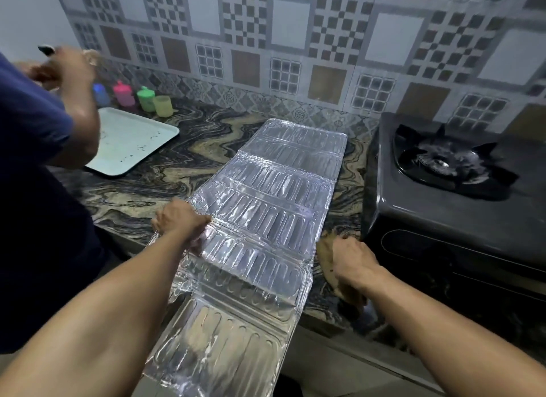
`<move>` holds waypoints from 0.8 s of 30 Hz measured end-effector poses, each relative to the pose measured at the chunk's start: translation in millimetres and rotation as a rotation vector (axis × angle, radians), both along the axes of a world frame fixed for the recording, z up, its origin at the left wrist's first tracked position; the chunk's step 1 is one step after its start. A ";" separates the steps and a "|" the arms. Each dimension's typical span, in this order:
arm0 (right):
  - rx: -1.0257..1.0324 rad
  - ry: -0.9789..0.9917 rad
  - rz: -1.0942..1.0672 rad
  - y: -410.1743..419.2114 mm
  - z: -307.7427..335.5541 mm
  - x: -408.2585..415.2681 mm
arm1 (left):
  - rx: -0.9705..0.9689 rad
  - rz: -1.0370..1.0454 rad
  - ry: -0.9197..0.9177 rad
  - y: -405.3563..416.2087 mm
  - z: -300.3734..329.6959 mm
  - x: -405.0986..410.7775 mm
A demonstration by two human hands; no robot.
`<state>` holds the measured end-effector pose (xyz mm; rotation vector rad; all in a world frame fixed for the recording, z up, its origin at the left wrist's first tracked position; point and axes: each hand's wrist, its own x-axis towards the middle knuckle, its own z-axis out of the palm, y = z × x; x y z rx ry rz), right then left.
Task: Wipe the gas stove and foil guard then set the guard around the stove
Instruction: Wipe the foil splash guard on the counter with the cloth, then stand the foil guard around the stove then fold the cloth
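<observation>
From the head view, the foil guard (266, 219) lies unfolded flat along the marble counter (165, 172), its near end hanging over the edge, just left of the gas stove (449, 195). The left hand (180, 219) grips the guard's left edge. The right hand (351, 260) holds a brown cloth (325, 248) on the counter between guard and stove. A second person in a blue sleeve (32, 124) stands left, beside a pale tray (133, 139).

Head-worn view, down over countertop (206, 148)
</observation>
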<state>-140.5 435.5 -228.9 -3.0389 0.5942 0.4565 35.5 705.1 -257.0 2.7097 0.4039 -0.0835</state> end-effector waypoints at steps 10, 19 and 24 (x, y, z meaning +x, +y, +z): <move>-0.118 0.081 0.116 2.0 26.1 37.0 | -0.053 -0.092 -0.043 5.5 74.8 14.7; 0.109 -0.224 0.253 24.3 77.7 107.4 | -0.124 -0.242 -0.158 -6.6 150.6 3.3; 0.183 -0.374 0.393 44.9 117.4 163.4 | -0.103 -0.314 -0.241 -5.7 180.1 -13.8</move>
